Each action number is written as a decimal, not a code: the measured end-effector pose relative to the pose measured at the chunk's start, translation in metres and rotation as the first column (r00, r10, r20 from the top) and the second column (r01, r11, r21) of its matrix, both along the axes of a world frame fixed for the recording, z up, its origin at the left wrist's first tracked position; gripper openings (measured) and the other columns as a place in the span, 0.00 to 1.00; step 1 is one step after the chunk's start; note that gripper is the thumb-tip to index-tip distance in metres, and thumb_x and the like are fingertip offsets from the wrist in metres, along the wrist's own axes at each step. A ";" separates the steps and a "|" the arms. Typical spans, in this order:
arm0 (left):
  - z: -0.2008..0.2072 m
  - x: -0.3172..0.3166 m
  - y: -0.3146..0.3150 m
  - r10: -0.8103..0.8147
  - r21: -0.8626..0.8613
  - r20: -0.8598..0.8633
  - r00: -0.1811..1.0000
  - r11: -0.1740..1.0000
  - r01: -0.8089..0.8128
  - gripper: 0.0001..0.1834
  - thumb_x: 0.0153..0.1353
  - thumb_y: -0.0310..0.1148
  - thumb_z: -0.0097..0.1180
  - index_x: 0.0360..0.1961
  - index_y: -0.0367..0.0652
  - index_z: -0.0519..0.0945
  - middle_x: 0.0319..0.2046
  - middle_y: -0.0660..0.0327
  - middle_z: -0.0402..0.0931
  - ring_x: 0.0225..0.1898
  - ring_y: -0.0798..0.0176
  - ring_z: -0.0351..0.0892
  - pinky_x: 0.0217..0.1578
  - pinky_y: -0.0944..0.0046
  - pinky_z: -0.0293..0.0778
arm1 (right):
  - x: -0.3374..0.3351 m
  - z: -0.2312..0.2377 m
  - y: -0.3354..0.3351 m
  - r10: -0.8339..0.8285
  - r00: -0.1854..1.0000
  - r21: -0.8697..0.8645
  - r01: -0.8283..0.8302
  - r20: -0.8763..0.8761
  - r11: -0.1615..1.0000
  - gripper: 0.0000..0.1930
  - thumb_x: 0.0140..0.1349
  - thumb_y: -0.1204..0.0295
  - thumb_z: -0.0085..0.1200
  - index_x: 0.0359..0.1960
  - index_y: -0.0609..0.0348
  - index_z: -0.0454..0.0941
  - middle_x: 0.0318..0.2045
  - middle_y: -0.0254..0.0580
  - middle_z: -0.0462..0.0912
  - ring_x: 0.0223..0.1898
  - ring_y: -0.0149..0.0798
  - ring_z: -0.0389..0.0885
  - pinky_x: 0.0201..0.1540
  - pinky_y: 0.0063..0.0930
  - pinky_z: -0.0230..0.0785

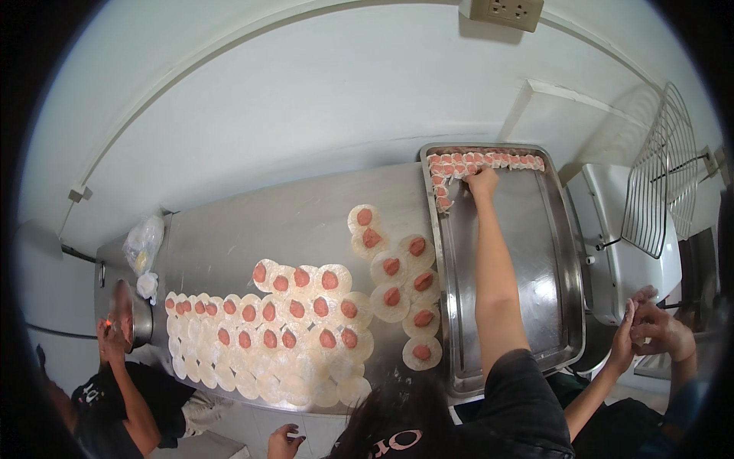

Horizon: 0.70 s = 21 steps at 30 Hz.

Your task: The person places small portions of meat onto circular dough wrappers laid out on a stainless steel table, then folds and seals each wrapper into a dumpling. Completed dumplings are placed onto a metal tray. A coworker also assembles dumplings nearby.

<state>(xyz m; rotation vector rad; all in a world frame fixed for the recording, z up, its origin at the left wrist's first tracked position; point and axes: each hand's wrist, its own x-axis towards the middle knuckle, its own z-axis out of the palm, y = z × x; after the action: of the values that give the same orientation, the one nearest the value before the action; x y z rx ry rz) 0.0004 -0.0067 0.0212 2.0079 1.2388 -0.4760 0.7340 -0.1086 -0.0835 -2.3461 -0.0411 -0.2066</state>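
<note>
My right hand (pixel 482 185) reaches over the big metal tray (pixel 535 306), its fingertips closed on an open-topped dumpling (pixel 464 182) by the inner row. Similar dumplings with pink filling (pixel 501 159) line the tray's far edge and far left corner. Low in the picture, my left hand (pixel 284 442) hangs before the table edge, fingers loosely bent and apart, with nothing seen in it. On the steel table (pixel 252 237) lie many overlapping round wrappers (pixel 306 390), several topped with pink filling (pixel 327 338). A smaller group of filled wrappers (pixel 391 296) lies beside the tray.
At the left, a co-worker's hand (pixel 115 344) is at a metal bowl (pixel 141 321) of pink filling, near a plastic bag (pixel 145 241). Another person's two hands (pixel 650 329) meet right of the tray. A white appliance (pixel 612 199) and wire rack (pixel 661 176) stand beyond.
</note>
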 end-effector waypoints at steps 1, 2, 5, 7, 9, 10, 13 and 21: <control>-0.002 -0.002 -0.002 0.032 -0.010 -0.028 0.999 0.999 -0.032 0.18 0.46 0.25 0.65 0.40 0.35 0.77 0.35 0.52 0.80 0.31 0.58 0.82 0.32 0.63 0.78 | -0.003 0.005 -0.004 0.002 1.000 -0.059 -0.003 -0.003 0.998 0.12 0.37 0.77 0.61 0.27 0.66 0.79 0.26 0.56 0.81 0.31 0.52 0.81 0.35 0.39 0.72; -0.004 -0.004 -0.003 0.040 -0.007 -0.014 0.999 0.999 -0.040 0.19 0.45 0.25 0.65 0.40 0.35 0.77 0.35 0.52 0.80 0.31 0.58 0.82 0.32 0.63 0.78 | -0.007 0.010 -0.006 0.005 1.000 -0.118 -0.006 -0.005 0.993 0.13 0.37 0.77 0.61 0.28 0.66 0.79 0.26 0.55 0.81 0.31 0.51 0.81 0.35 0.39 0.72; -0.014 -0.019 -0.001 0.067 -0.001 0.039 0.997 0.998 -0.067 0.19 0.45 0.26 0.66 0.41 0.35 0.77 0.34 0.52 0.80 0.29 0.58 0.82 0.31 0.63 0.77 | -0.035 0.025 -0.016 -0.171 0.980 0.023 0.169 0.104 0.985 0.17 0.37 0.75 0.63 0.34 0.65 0.79 0.27 0.49 0.82 0.30 0.45 0.82 0.34 0.36 0.73; -0.020 -0.033 -0.006 0.090 0.001 0.085 0.992 0.996 -0.090 0.20 0.44 0.27 0.67 0.40 0.35 0.77 0.34 0.52 0.80 0.28 0.57 0.82 0.30 0.62 0.77 | -0.061 0.032 -0.007 -0.143 0.984 0.149 0.127 0.102 0.981 0.17 0.40 0.76 0.61 0.37 0.62 0.79 0.30 0.48 0.81 0.31 0.42 0.81 0.35 0.33 0.72; -0.028 -0.045 -0.007 0.046 0.033 0.044 0.998 0.998 -0.048 0.20 0.43 0.30 0.68 0.39 0.36 0.78 0.33 0.52 0.80 0.27 0.56 0.82 0.31 0.62 0.77 | -0.087 0.038 0.023 -0.009 0.984 0.213 -0.029 0.176 0.977 0.16 0.42 0.77 0.59 0.38 0.61 0.79 0.31 0.46 0.81 0.32 0.40 0.81 0.36 0.31 0.72; -0.031 -0.053 -0.008 0.033 0.046 0.039 0.999 0.998 -0.035 0.20 0.43 0.31 0.68 0.39 0.37 0.78 0.33 0.53 0.80 0.26 0.55 0.82 0.31 0.61 0.76 | -0.102 0.039 0.046 0.113 0.962 0.209 -0.167 0.248 0.964 0.15 0.43 0.77 0.58 0.38 0.60 0.79 0.32 0.46 0.81 0.33 0.39 0.80 0.37 0.30 0.71; -0.037 -0.072 -0.014 0.064 0.067 0.006 0.998 0.996 -0.065 0.21 0.43 0.34 0.68 0.39 0.38 0.78 0.33 0.53 0.80 0.27 0.55 0.81 0.34 0.60 0.76 | -0.161 0.038 0.126 0.506 0.839 0.236 -0.542 0.199 0.806 0.15 0.45 0.77 0.57 0.38 0.58 0.79 0.34 0.47 0.80 0.35 0.44 0.79 0.40 0.33 0.70; -0.035 -0.126 -0.041 0.249 0.142 -0.050 0.967 0.960 -0.240 0.21 0.42 0.36 0.68 0.39 0.41 0.79 0.33 0.53 0.81 0.35 0.52 0.81 0.37 0.58 0.76 | -0.299 0.003 0.272 0.951 0.306 -0.036 -0.951 0.050 0.308 0.14 0.42 0.74 0.58 0.35 0.58 0.81 0.36 0.49 0.80 0.37 0.50 0.79 0.42 0.37 0.71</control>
<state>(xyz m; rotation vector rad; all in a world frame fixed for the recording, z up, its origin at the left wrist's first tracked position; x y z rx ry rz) -0.1257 -0.0482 -0.0143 1.9262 1.5752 -0.3481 0.4347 0.1631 -0.0807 -1.8889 -1.4611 0.3390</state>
